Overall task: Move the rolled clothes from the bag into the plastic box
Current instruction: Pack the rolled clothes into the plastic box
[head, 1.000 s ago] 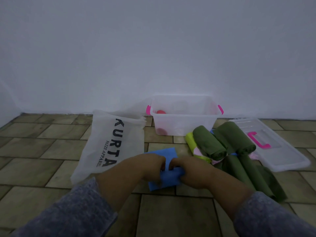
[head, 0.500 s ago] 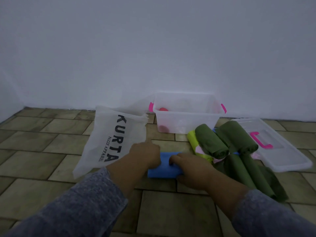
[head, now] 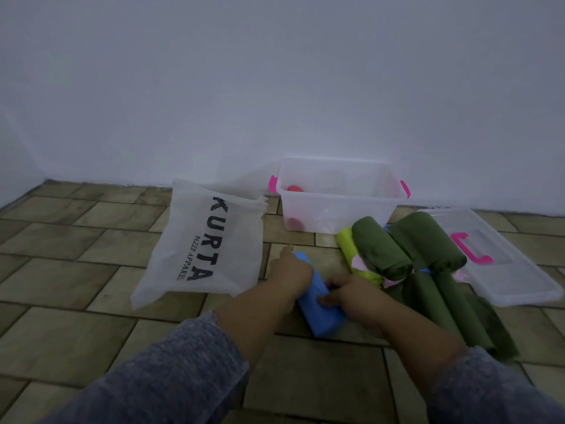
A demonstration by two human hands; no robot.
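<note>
Brown floor tiles (head: 76, 280) and a plain white wall (head: 275, 81) make up the setting, and on the tiles, near the middle of the view, a blue roll of cloth (head: 321, 313) is held between two hands. It is pressed from its left side by the left hand (head: 292, 270), whose fingers are curled against its upper end, while the right hand (head: 351, 290) is closed over its right side with the fingertips (head: 324, 299) laid on top of the cloth. Both forearms are bare, and grey sleeves (head: 171, 377) are seen at the bottom edge. Just right of the right hand a heap of rolled clothes is piled: two dark green rolls (head: 380, 247) lie on top, a yellow-green roll (head: 348, 243) is tucked against their left side, and pink cloth (head: 359, 264) shows beneath them. More dark green cloth (head: 458, 313) is spread toward the lower right. Left of the hands a white bag (head: 183, 249) printed with "KURTA" lies flat on the tiles, apart from the blue roll. Behind the heap, against the wall, a clear plastic box (head: 339, 218) with pink handles (head: 273, 185) stands open, and something red (head: 295, 223) is seen through its side. Its clear lid (head: 513, 270), fitted with a pink handle, lies on the floor at the right, touching the heap.
</note>
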